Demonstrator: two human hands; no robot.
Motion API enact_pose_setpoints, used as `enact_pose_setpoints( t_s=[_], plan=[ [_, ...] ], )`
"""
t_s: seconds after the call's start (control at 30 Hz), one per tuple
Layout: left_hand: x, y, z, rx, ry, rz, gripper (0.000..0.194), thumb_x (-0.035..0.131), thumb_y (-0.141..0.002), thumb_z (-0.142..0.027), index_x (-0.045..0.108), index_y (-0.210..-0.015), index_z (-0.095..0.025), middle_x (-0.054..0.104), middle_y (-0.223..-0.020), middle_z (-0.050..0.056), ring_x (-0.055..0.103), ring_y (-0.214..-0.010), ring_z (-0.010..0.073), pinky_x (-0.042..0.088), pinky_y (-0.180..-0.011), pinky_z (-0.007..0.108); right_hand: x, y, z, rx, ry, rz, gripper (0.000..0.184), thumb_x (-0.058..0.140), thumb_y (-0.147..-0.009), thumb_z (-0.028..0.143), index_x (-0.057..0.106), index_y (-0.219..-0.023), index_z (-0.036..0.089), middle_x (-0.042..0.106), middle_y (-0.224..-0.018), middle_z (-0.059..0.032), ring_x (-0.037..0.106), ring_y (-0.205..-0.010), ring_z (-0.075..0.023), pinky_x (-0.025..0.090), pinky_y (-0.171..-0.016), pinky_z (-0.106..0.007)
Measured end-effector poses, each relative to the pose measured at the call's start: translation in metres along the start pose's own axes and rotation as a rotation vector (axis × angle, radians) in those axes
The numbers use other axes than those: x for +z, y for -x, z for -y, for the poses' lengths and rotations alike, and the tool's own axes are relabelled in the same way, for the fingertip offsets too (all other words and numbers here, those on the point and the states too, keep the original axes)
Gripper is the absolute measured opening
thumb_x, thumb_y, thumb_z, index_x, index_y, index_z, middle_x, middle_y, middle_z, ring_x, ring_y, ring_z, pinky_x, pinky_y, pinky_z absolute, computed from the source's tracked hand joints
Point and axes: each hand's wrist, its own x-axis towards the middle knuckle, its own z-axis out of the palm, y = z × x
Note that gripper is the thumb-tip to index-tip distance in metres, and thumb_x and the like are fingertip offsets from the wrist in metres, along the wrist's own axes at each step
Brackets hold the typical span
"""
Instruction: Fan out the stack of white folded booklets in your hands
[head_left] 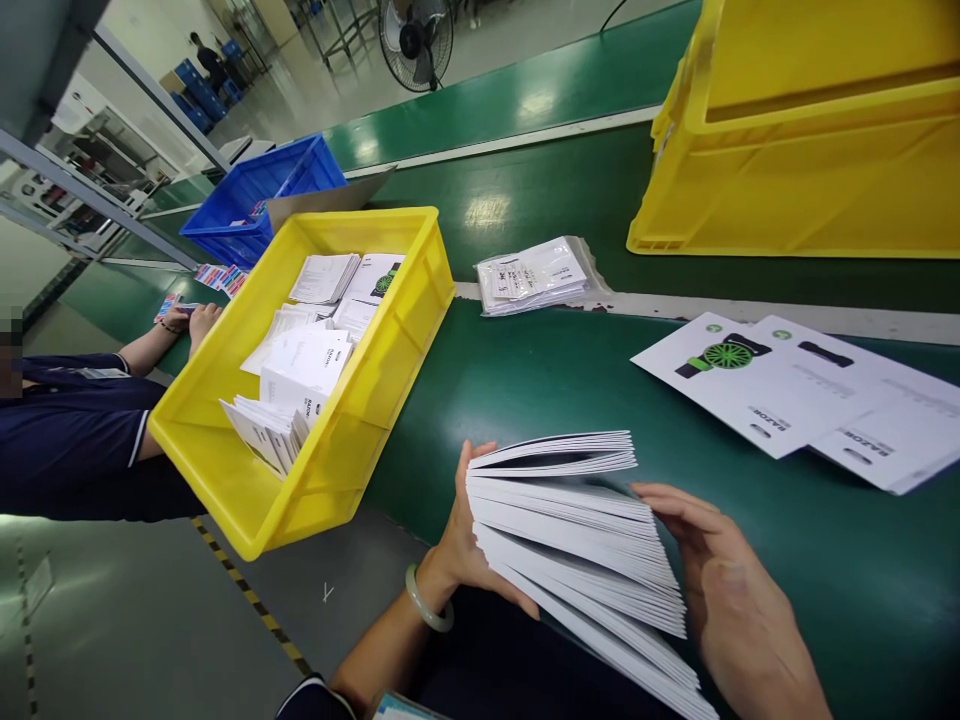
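Observation:
A thick stack of white folded leaflets [581, 550], fanned apart, is held at the near edge of the green table [517, 400]. My left hand [469, 545], with a pale green bangle on its wrist, grips the stack's left end from below. My right hand [731, 590] rests on the right end, fingers curved over the edges. Two printed white sheets [810, 395] showing a green-wheeled device lie flat on the table to the right.
A yellow bin [390, 360] with white booklets overhangs the table's left edge. A bundle of bagged leaflets [536, 275] lies behind it, a large yellow crate [795, 170] at back right, a blue crate [255, 195] at back left. A co-worker's arm [161, 340] reaches in at left.

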Motion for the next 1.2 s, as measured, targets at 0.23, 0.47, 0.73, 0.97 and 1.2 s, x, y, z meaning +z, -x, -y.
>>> enact_pose_setpoints(
  t_s=[0.23, 0.47, 0.73, 0.97, 1.2],
  plan=[
    [-0.001, 0.004, -0.001, -0.036, -0.025, -0.008, 0.156, 0.088, -0.05, -0.072, -0.001, -0.172, -0.034, 0.021, -0.167, 0.015, 0.031, -0.154, 0.0336, 0.018, -0.131, 0.043, 0.002, -0.01, 0.003, 0.027, 0.036, 0.035, 0.067, 0.038, -0.107, 0.063, 0.054, -0.155, 0.02, 0.063, -0.122, -0.0151, 0.063, -0.122, -0.0301, 0.057, -0.098, -0.035],
    [-0.002, 0.005, 0.0, -0.034, -0.035, 0.006, 0.157, 0.087, -0.049, -0.072, -0.002, -0.172, -0.034, 0.02, -0.167, 0.018, 0.032, -0.154, 0.0366, 0.019, -0.13, 0.048, -0.007, -0.004, -0.002, -0.071, 0.092, 0.091, 0.05, 0.029, -0.113, 0.04, 0.044, -0.16, 0.045, 0.064, -0.13, -0.0019, 0.061, -0.128, -0.0136, 0.052, -0.099, -0.018],
    [-0.002, 0.005, 0.0, -0.034, -0.053, -0.001, 0.157, 0.086, -0.049, -0.074, -0.002, -0.172, -0.034, 0.021, -0.167, 0.018, 0.033, -0.153, 0.0363, 0.02, -0.13, 0.049, -0.007, 0.002, -0.001, -0.1, 0.066, 0.09, 0.051, 0.03, -0.112, 0.032, 0.046, -0.16, 0.038, 0.055, -0.148, -0.0057, 0.057, -0.137, -0.0168, 0.05, -0.108, -0.026],
    [-0.001, 0.005, 0.002, -0.025, -0.02, -0.001, 0.158, 0.089, -0.049, -0.072, -0.002, -0.172, -0.034, 0.02, -0.167, 0.016, 0.032, -0.154, 0.0337, 0.019, -0.131, 0.043, 0.001, -0.001, 0.01, -0.11, -0.009, 0.017, 0.043, 0.034, -0.111, 0.032, 0.057, -0.147, 0.04, 0.053, -0.147, -0.0055, 0.058, -0.133, -0.0121, 0.048, -0.107, -0.019],
    [0.0, 0.003, -0.002, -0.017, -0.003, 0.003, 0.157, 0.092, -0.049, -0.067, 0.0, -0.172, -0.035, 0.02, -0.168, 0.011, 0.031, -0.155, 0.028, 0.019, -0.131, 0.034, 0.001, -0.002, 0.009, -0.12, -0.07, 0.029, 0.036, 0.033, -0.112, 0.032, 0.06, -0.137, 0.03, 0.059, -0.14, -0.0047, 0.055, -0.136, -0.013, 0.045, -0.112, -0.02]
  ],
)
